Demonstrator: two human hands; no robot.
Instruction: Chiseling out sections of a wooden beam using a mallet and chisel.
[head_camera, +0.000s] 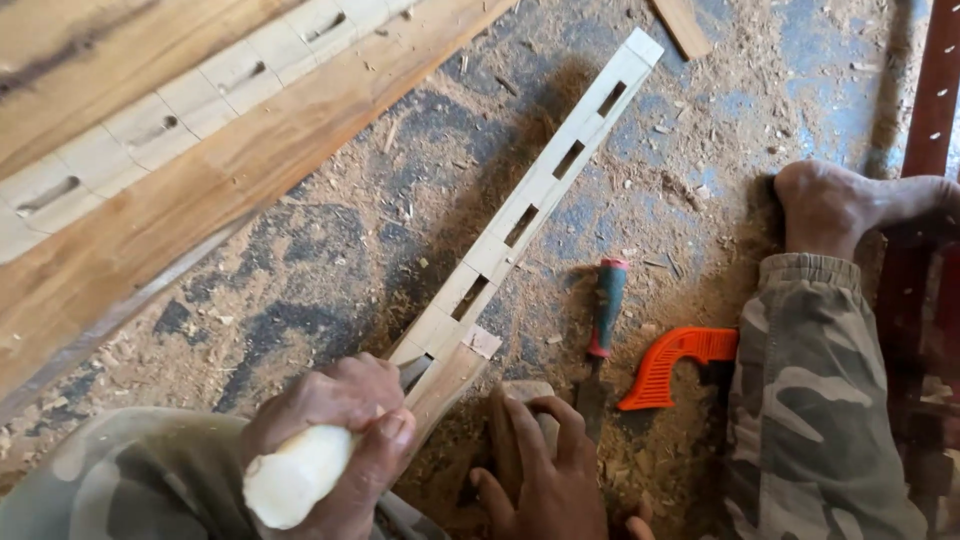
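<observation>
My left hand (335, 425) grips the pale wooden handle of a chisel (295, 478), whose metal blade (415, 371) rests against the near end of a long pale wooden rail (530, 205). The rail lies diagonally on the floor and has several rectangular slots cut along it. My right hand (550, 475) is closed on a brown wooden block (510, 425) just right of the rail's near end, low to the floor.
A second chisel with a green and red handle (606, 305) and an orange saw handle (675, 360) lie on the sawdust-covered floor. My bare foot (830, 205) and camouflage trouser leg (810, 400) are at right. Slotted planks (150, 130) lie upper left; a dark red perforated bar (932, 95) runs along the right edge.
</observation>
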